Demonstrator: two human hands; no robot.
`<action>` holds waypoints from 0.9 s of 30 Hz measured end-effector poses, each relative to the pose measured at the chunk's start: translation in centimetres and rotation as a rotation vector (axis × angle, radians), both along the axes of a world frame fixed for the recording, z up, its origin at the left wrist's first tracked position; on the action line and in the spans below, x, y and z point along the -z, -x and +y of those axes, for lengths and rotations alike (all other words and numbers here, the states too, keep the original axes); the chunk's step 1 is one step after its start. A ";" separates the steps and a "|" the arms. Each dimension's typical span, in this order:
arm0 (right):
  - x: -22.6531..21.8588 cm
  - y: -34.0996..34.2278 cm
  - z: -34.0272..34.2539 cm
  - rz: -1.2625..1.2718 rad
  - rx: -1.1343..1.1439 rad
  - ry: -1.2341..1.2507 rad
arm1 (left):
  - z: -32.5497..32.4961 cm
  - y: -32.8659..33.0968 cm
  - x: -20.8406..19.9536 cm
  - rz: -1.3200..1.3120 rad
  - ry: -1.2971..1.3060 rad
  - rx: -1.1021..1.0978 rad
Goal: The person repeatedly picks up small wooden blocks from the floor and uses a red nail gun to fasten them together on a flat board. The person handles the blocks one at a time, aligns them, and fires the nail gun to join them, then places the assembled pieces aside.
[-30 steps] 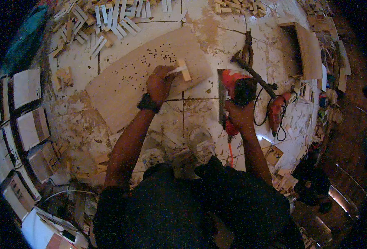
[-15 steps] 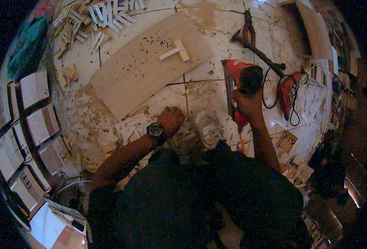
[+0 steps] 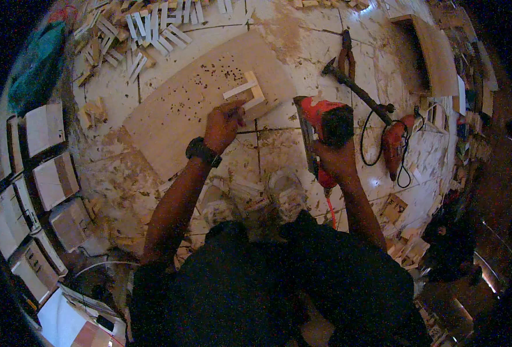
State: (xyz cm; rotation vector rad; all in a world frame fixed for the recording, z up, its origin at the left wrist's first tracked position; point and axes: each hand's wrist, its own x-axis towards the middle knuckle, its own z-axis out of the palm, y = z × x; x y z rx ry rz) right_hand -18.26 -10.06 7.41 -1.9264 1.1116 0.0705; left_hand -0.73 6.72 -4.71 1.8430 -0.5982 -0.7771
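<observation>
My left hand [image 3: 222,126], with a dark watch above it, reaches over a wide wooden board [image 3: 169,124] on the floor. Its fingers pinch the near end of a short wooden strip [image 3: 256,102]. That strip lies against a wooden block [image 3: 254,82], whose other end meets a second pale strip [image 3: 237,91], so the three form a U shape. Small dark marks or bits dot the board. To the right, my right hand [image 3: 338,161] is wrapped round the handle of a red and black nail gun [image 3: 320,111], which has a red hose at its base.
A claw hammer [image 3: 357,89], pincers [image 3: 347,55] and a red corded power tool [image 3: 393,144] lie at the right. Many joined wooden pieces [image 3: 166,29] are heaped at the far left. Stacked panels [image 3: 56,179] line the left side; an open wooden box [image 3: 435,55] stands far right.
My left hand has moved up and forward from near my feet to the board, bringing a strip against the block. The nail gun in my right hand has shifted slightly left.
</observation>
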 end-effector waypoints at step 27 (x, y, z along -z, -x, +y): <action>1.5 -5.0 1.1 -0.047 -0.199 -0.153 | -1.2 -2.2 1.3 0.294 0.086 -0.370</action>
